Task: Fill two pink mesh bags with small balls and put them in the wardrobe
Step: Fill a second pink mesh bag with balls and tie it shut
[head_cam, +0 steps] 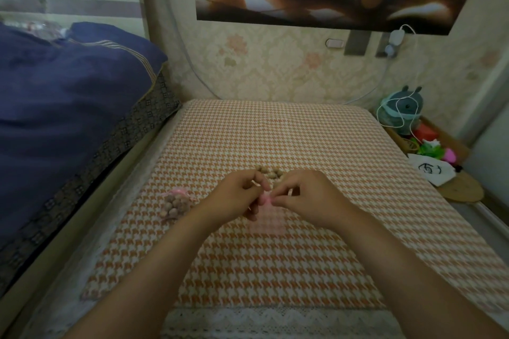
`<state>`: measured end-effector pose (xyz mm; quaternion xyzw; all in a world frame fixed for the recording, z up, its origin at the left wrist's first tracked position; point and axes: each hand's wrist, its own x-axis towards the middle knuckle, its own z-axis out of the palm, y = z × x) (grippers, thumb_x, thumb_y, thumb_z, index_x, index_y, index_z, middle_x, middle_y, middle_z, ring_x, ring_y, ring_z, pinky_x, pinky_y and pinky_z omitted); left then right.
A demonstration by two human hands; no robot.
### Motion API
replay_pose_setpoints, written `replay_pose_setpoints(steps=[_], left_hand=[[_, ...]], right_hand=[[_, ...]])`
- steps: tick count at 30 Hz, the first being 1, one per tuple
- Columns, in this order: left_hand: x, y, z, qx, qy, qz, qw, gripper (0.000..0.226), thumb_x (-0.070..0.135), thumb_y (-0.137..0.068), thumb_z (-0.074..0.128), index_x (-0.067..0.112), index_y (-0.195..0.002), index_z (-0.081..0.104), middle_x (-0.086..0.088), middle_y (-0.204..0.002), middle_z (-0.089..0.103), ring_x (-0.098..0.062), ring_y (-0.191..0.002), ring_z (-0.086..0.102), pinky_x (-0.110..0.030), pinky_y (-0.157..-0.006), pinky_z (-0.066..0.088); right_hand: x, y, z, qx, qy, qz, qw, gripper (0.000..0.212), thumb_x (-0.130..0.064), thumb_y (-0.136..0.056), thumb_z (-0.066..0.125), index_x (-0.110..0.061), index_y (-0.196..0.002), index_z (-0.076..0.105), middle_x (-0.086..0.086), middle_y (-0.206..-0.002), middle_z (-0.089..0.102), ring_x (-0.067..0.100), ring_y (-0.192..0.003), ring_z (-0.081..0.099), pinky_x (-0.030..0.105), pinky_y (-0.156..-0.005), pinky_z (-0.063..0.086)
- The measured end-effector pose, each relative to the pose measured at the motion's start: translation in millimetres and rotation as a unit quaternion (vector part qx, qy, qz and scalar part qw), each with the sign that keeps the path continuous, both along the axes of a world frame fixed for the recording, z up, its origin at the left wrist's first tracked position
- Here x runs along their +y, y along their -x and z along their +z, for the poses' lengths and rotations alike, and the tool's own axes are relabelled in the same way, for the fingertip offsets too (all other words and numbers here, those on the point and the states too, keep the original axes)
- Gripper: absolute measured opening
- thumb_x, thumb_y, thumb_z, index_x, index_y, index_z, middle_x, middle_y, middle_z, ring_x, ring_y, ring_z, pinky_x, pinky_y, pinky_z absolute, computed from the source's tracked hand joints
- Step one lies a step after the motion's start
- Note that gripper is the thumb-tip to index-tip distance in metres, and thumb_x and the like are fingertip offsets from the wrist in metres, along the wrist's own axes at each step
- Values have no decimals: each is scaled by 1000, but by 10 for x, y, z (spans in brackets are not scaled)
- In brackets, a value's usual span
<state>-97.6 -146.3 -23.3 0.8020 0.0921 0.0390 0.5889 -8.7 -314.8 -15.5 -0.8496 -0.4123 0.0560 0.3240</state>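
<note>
Pink mesh bags are the whole business, and one of them looks finished; a small pink mesh bag plump with brownish balls (175,203) lies on the orange-and-white houndstooth cloth (275,270), left of centre in the frame, its neck seemingly drawn in. The second pink mesh bag (268,216) sits at the middle of the frame, flat and see-through against the cloth; I can make out no balls in it. A small heap of loose tan balls (268,172) waits just above the hands, partly hidden by the fingers. So by my reckoning the job is about half done — one bag filled, one to fill and close, and then both to carry off to the wardrobe, which I cannot see from this angle.

The left hand (238,195) is curled, thumb and fingertips pinched together on the bunched pink top of the empty bag; the right hand (301,195) meets it from the other side, fingertips likewise pressed shut on the same pink edge. The two hands are nearly touching — my guess is they are working the mouth open, though whether the drawstring is loosened I cannot tell; the picture is soft there.
</note>
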Motion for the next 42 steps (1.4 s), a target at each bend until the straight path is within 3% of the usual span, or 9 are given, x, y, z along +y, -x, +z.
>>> replay_pose_setpoints(steps=[3,7,11,18,24,27,31,36,42], left_hand=[[45,14,30,4,-24,-24,999,19,1,-95,52,2,-98,71,-10,-75,65,-21,-63,63,-32,-62,59],[101,28,6,-29,-163,-45,985,10,16,-90,68,15,-95,76,-5,-79,74,-13,-71,72,-30,-72,61],[133,23,6,-53,-227,-58,971,7,17,-88,70,19,-89,77,3,-78,74,-5,-69,69,-27,-72,58],[66,5,-15,-97,-218,-54,970,13,12,-89,65,21,-84,73,8,-71,69,-5,-69,66,-29,-71,56],[80,0,-4,-117,-182,-56,975,11,11,-91,64,16,-82,70,2,-70,67,-9,-66,62,-27,-68,53],[98,3,-9,-110,-168,-76,977,12,12,-92,61,16,-81,66,-4,-72,65,-15,-68,60,-33,-69,51],[68,25,2,-68,-109,-124,984,9,19,-86,59,17,-78,62,2,-73,56,-11,-69,51,-29,-68,43],[60,14,8,-61,-172,-142,973,6,22,-88,69,20,-82,68,13,-75,60,-3,-71,56,-21,-68,46],[184,32,-11,-15,-251,-117,961,21,41,-80,71,24,-70,66,-2,-75,66,-21,-74,64,-48,-73,55]], right_hand=[[-27,-28,-6,1,-1,-3,1000,5,-37,-79,81,-38,-76,78,-17,-83,67,-2,-77,60,30,-77,54],[-72,-43,-3,8,-4,6,1000,6,-36,-81,80,-34,-76,78,-16,-84,66,-2,-76,59,27,-74,52],[-112,-75,71,19,73,59,995,5,-36,-84,76,-37,-81,73,-19,-87,66,-2,-79,61,28,-78,53],[-87,-11,96,143,0,86,986,14,-26,-90,72,-37,-83,76,-15,-87,73,-1,-76,63,26,-78,53],[-95,-31,97,140,35,94,985,33,-39,-98,57,-10,-85,66,14,-77,60,24,-69,54,48,-72,50],[-114,-15,131,140,59,118,981,35,-40,-95,63,-9,-78,61,-1,-69,49,10,-63,46,34,-64,41],[-175,-33,104,112,53,115,986,12,-32,-90,72,-21,-85,73,-6,-78,66,0,-66,54,27,-69,48],[-163,-67,56,81,28,87,992,9,-37,-86,75,-29,-86,75,-17,-76,69,-2,-63,59,25,-64,50],[-123,-79,9,3,134,86,987,16,-47,-80,77,-34,-80,67,-18,-80,65,-2,-74,59,20,-68,45]])
